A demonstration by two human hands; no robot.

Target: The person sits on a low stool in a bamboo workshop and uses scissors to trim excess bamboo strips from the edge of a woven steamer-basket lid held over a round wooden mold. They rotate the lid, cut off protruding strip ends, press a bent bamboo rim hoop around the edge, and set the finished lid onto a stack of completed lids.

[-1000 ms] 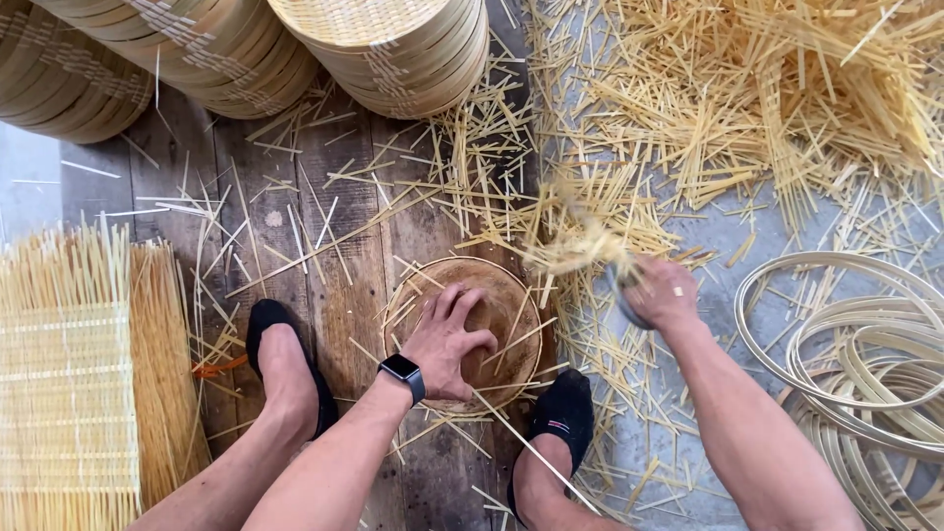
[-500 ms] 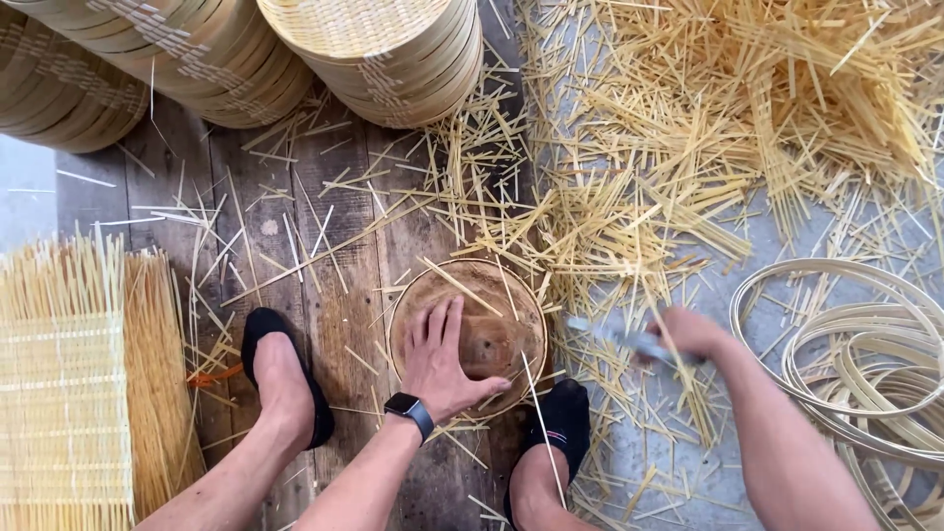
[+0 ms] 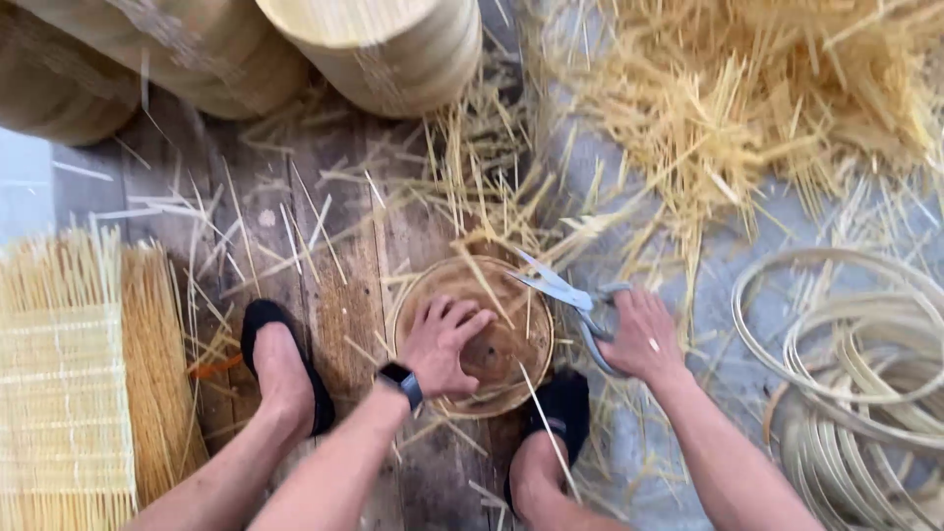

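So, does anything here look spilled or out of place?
Yes. Loose bamboo slivers lie scattered over the wooden floor and across the round tray under the left hand. The right hand holds open scissors.

Worn wooden plank floor (image 3: 324, 246), grey concrete along its right side. A small round woven basket (image 3: 477, 339) lies near the floor's middle. Loose bamboo slivers (image 3: 728, 128) are heaped toward the far right corner, and thin strips scatter across the planks. Coiled bamboo hoops (image 3: 846, 383) lie at the right edge, woven mats (image 3: 69, 393) at the left edge, and stacked round baskets (image 3: 383, 49) along the far edge.
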